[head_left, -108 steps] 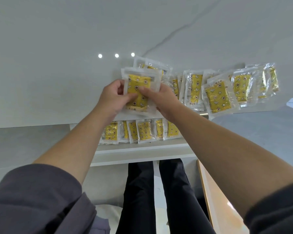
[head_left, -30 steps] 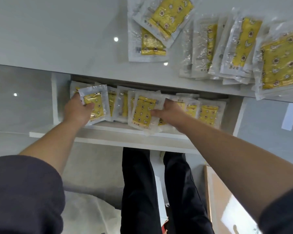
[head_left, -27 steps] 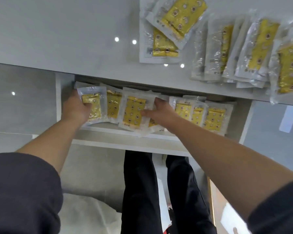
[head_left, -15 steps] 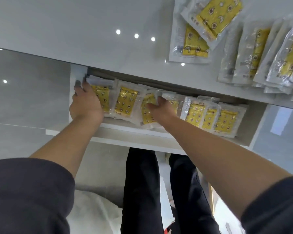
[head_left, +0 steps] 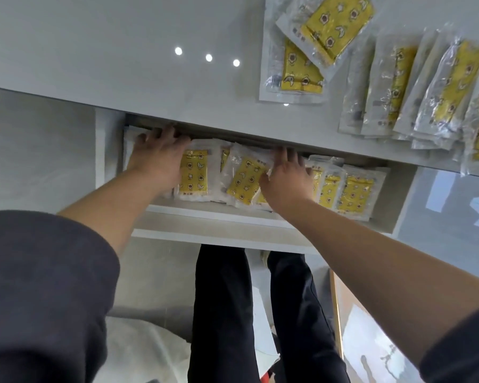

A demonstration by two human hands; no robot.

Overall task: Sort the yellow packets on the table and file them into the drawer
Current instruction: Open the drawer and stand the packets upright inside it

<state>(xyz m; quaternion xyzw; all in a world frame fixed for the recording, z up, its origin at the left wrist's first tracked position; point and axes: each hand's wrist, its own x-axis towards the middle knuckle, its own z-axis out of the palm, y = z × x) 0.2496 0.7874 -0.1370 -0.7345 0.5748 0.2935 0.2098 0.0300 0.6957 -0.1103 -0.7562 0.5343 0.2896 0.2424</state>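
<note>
Drawer (head_left: 219, 217): white, pulled out beneath the tabletop (head_left: 94, 51). Rear part hidden under the table's front edge, with only a narrow strip open from above.
Left hand (head_left: 158, 158): flat, fingers spread and straight, pressing on packets at the drawer's left end just beside the left wall. Fingertips tucked under the table edge — nothing gripped.
Upright packet (head_left: 194, 175): yellow, in clear wrap, lying between the two hands and touching the left hand's thumb side.
Tilted packet (head_left: 245, 179): slanted over its neighbours, right edge against the right hand's thumb.
Right hand (head_left: 286, 178): fingers straight, laid on packets mid-drawer, tips at the table edge. No pinch visible.
Filed packets (head_left: 354, 194): overlapping row right of that hand, ending near the drawer's right wall.
Crossed pair (head_left: 302, 70): two packets stacked askew on the tabletop.
Fanned packets (head_left: 426, 87): overlapping at far right, reaching the table's near edge.
Against half a second ago: left hand pushed deeper — fingers then at the wall, now under the table edge. Right fingers then curled on a packet's top, now straightened.
</note>
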